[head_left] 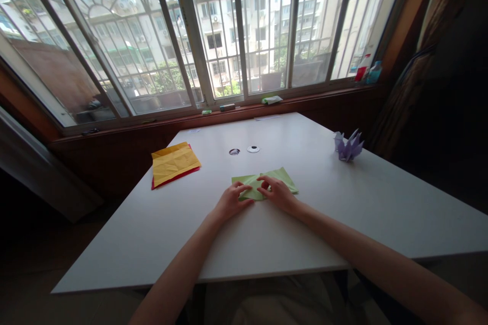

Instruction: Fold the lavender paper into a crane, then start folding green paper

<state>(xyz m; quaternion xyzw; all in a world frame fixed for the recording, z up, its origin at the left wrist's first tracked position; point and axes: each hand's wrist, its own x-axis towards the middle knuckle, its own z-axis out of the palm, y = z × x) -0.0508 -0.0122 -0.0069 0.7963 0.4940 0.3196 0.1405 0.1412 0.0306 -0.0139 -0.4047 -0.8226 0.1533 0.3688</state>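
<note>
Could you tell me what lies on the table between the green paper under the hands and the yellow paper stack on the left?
Nothing: in the head view, only bare white table separates the green paper from the yellow paper stack.

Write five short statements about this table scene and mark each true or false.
1. Both hands rest on the green paper. True: the left hand and right hand press on it.
2. The purple origami figure lies between the hands. False: it stands apart, near the right edge of the white table.
3. A yellow sheet lies on a red sheet, left of the hands. True.
4. The green paper is crumpled into a ball. False: it lies flat, folded.
5. The yellow sheet touches the green paper. False: bare table separates them.
</note>
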